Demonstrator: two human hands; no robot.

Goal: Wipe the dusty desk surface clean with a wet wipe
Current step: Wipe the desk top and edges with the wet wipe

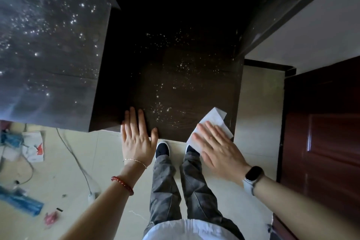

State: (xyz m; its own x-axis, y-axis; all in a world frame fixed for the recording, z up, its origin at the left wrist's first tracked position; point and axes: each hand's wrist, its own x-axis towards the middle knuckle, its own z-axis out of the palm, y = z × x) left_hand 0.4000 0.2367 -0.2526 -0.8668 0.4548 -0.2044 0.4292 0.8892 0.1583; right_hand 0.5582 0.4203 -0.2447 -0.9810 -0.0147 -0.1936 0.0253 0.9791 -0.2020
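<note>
A dark brown desk surface (pixel 175 64) lies below me, speckled with white dust across its middle and near front. At its front right corner sits a white wet wipe (pixel 213 120). My right hand (pixel 218 148) presses flat on the wipe with straight fingers, a dark watch on the wrist. At the front left edge of the same surface my left hand (pixel 137 137) rests flat with spread fingers, holding nothing; bracelets circle that wrist.
A higher dark shelf top (pixel 48 45), also dusty, stands at the left. A dark red door (pixel 323 132) is at the right. Papers, blue wrappers (pixel 19 202) and a white cable (pixel 78 161) litter the tiled floor at the left. My feet stand just under the desk's front edge.
</note>
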